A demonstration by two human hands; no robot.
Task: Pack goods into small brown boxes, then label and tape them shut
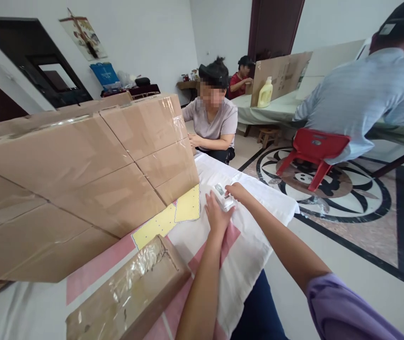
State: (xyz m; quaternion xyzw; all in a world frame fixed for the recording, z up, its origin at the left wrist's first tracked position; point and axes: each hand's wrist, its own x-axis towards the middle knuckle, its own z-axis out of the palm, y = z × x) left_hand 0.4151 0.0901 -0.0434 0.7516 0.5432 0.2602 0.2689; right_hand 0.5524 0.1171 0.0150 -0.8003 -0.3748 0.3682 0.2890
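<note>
A small white box-like object (226, 202) with a greyish label or window on top sits at the table's right side, and I cannot make out its exact kind. My left hand (217, 215) is around its near left side, fingers on the left and thumb on the right. At its upper right, my right hand (236, 191) is closed, the fingertips pinched against it. Yellow dotted sheets with wavy edges (188, 204) lie just left of my hands, by the foot of a cardboard partition (124, 165). Closer to me is a long, taped cardboard box (127, 288).
A white and pink cloth (248, 226) covers the table, its corner hanging at the right. Across the partition a person (214, 118) crouches. Another person sits on a red chair (318, 144) at a second table with a yellow bottle (265, 93). Someone in red (237, 84) is behind.
</note>
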